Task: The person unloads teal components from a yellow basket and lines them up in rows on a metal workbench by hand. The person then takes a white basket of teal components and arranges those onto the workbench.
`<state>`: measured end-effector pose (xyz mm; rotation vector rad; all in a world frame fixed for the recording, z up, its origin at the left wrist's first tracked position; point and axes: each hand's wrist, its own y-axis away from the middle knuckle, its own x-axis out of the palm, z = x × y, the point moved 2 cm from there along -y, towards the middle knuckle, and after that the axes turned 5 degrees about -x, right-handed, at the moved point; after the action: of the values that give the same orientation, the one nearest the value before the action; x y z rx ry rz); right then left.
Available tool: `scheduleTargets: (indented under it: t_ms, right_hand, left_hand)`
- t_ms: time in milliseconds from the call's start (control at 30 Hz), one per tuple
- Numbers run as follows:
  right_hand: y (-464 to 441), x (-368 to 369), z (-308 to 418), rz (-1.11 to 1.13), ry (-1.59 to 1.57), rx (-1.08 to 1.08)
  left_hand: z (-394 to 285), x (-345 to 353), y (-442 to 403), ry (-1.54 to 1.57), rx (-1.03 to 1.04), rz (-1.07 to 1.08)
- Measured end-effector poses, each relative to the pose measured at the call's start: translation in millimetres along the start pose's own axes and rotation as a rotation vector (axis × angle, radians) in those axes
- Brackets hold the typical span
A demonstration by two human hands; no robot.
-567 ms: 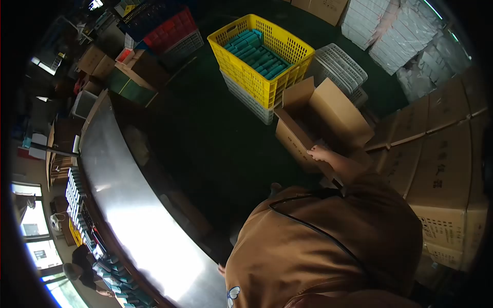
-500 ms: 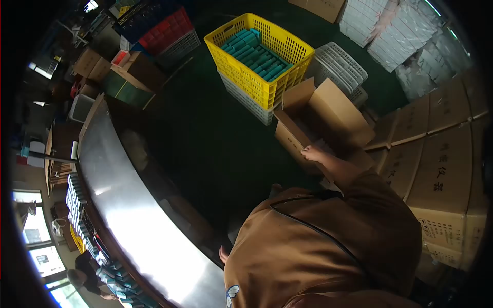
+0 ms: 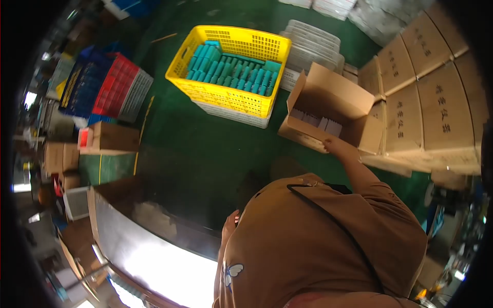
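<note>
An uncovered cardboard box point(image 3: 303, 134) stands on the floor ahead of me to the right, its flaps raised. Inside, white packets or small boxes point(image 3: 328, 126) lie along the near side; the box's far corner is dark. My right hand point(image 3: 333, 146) is closed over the box's near edge, fingers on the cardboard. Beside my body at the left hangs my left hand point(image 3: 231, 224), partly hidden by the brown shirt. Its fingers are loosely bent and apart, and I see nothing held in them.
A yellow crate point(image 3: 226, 92) of teal boxes point(image 3: 236, 72) sits on a grey crate, left of the cardboard box. White crates point(image 3: 316, 43) stand behind. Stacked cartons point(image 3: 405, 113) rise at the right. A metal-topped table point(image 3: 154, 246) is at lower left.
My view has turned left and tilted, so the crates and table appear shifted. The packets inside the box now show more plainly. My right hand remains on the box edge; more of my left hand shows.
</note>
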<state>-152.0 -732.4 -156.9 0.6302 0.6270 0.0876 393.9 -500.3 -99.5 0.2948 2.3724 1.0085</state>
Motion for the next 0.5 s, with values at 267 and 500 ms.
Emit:
scheduleTargets:
  t_ms: [267, 500]
  right_hand:
    - [16, 1, 21, -0.039, -0.297, 0.121]
    - [-142, 9, 125, -0.021, -0.335, -0.157]
  left_hand:
    - [-251, -176, -133, 0.447, 0.310, -0.011]
    - [-431, -246, -221, 0.836, 0.556, -0.049]
